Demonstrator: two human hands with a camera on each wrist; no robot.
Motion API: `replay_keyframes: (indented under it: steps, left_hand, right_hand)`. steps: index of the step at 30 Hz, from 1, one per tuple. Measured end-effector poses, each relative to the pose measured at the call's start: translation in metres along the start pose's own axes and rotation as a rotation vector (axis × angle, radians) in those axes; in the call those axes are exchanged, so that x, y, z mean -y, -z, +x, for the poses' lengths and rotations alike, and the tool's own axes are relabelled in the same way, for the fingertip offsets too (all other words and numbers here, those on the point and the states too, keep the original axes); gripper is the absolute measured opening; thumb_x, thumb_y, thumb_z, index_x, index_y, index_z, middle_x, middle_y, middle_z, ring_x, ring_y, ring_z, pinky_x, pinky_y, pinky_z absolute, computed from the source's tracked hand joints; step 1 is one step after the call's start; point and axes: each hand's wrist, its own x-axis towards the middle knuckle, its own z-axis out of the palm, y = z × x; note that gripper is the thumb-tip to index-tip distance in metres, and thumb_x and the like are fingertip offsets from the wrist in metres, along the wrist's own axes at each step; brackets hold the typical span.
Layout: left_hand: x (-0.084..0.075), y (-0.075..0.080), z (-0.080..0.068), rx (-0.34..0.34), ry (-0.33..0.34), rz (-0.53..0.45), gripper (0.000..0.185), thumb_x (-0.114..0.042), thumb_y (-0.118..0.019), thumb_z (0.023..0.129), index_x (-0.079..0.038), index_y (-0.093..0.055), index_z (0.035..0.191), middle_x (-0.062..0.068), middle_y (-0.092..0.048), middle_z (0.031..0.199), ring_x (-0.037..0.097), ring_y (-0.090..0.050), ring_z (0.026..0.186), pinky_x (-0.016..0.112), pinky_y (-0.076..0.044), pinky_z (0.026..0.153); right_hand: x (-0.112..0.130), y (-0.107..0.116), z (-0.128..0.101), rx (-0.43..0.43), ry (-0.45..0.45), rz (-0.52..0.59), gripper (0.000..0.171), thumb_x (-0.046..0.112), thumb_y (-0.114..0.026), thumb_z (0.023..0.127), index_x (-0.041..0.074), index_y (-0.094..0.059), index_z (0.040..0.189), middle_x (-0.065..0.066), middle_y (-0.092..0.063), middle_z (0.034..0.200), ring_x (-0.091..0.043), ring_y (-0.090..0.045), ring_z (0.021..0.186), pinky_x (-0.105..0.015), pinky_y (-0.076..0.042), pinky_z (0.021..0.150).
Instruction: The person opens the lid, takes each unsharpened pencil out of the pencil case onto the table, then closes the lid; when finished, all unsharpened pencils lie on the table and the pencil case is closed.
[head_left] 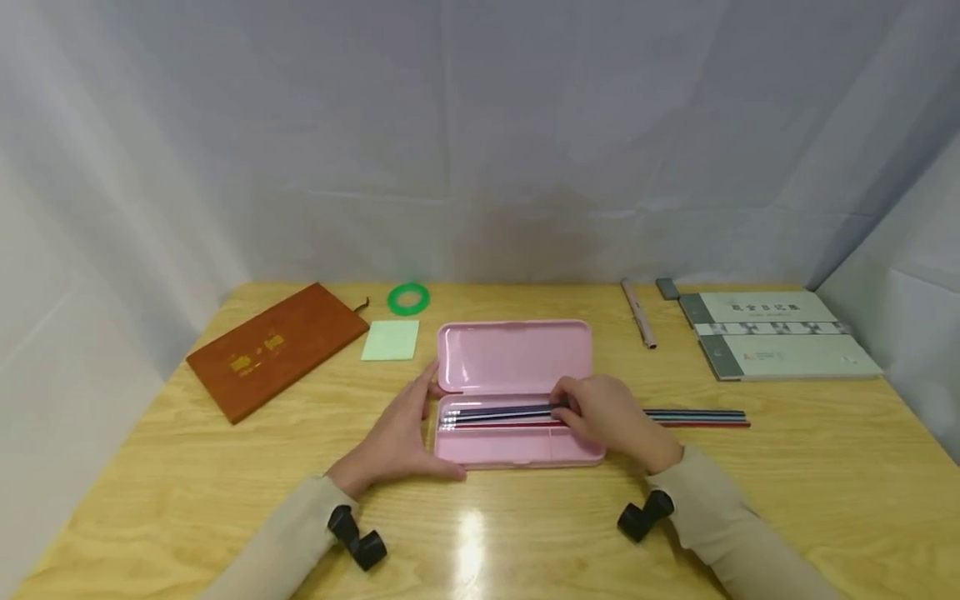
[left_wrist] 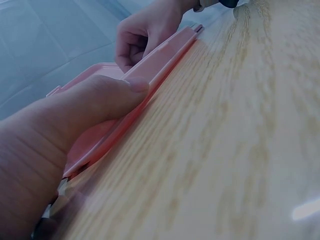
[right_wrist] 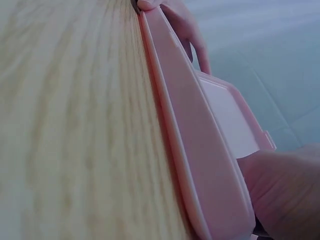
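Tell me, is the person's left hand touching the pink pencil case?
Touching. The left wrist view shows the left hand's thumb pressed against the pink pencil case's front wall; the head view shows that hand along the case's left end.

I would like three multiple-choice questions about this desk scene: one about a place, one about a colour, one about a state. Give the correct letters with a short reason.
1. Where does the green ring lie?
A. inside the pencil case
B. on the table behind the green sticky notes
C. on the brown notebook

2. What colour is the pencil case?
A. pink
B. blue
C. black

3. In what state is the pencil case?
A. closed
B. open, lid laid back
C. upside down

Answers:
1. B, the ring sits on the bare wood just beyond the note pad.
2. A, tray and lid are both pink.
3. B, the lid lies flat behind the tray; the left hand rests at its end and the right hand holds pencils in it.
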Motion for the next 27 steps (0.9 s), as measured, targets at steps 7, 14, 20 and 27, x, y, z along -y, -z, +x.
replay_keyframes:
  steps: [7, 14, 20, 27]
  left_hand:
    - [0.002, 0.001, -0.001, -0.009, -0.020, 0.001, 0.143, -0.056, -0.091, 0.044, -0.020, -0.010, 0.155, 0.000, -0.052, 0.124, 0.014, -0.049, 0.104, 0.033, -0.047, 0.087]
    - [0.001, -0.001, 0.000, -0.003, -0.008, 0.007, 0.144, -0.057, -0.091, 0.043, -0.019, -0.009, 0.155, -0.001, -0.052, 0.122, 0.013, -0.048, 0.101, 0.032, -0.047, 0.085]
    - [0.000, 0.000, -0.001, -0.003, -0.010, 0.014, 0.143, -0.056, -0.091, 0.044, -0.019, -0.010, 0.155, 0.000, -0.052, 0.123, 0.013, -0.049, 0.101, 0.032, -0.047, 0.086]
    - [0.000, 0.000, -0.002, -0.004, -0.010, 0.019, 0.142, -0.057, -0.090, 0.044, -0.020, -0.010, 0.155, 0.000, -0.052, 0.123, 0.014, -0.049, 0.101, 0.033, -0.047, 0.085]
  right_hand:
    - [0.001, 0.000, 0.002, 0.015, -0.036, 0.047, 0.011, 0.019, -0.075, 0.083, 0.012, -0.066, 0.087, 0.010, -0.050, 0.062, -0.002, -0.040, 0.054, -0.020, -0.035, 0.052]
    - [-0.002, 0.003, -0.003, 0.046, -0.045, 0.089, 0.009, 0.018, -0.071, 0.087, 0.012, -0.066, 0.090, 0.009, -0.051, 0.063, -0.002, -0.040, 0.055, -0.019, -0.035, 0.053]
    - [0.000, 0.015, -0.015, -0.045, -0.035, 0.126, 0.005, 0.015, -0.068, 0.089, 0.012, -0.066, 0.093, 0.011, -0.048, 0.062, 0.000, -0.036, 0.054, -0.019, -0.033, 0.050]
    - [-0.024, 0.035, -0.056, -0.173, -0.053, 0.074, 0.006, 0.009, -0.070, 0.087, 0.013, -0.068, 0.091, 0.014, -0.041, 0.057, 0.004, -0.029, 0.049, -0.019, -0.029, 0.047]
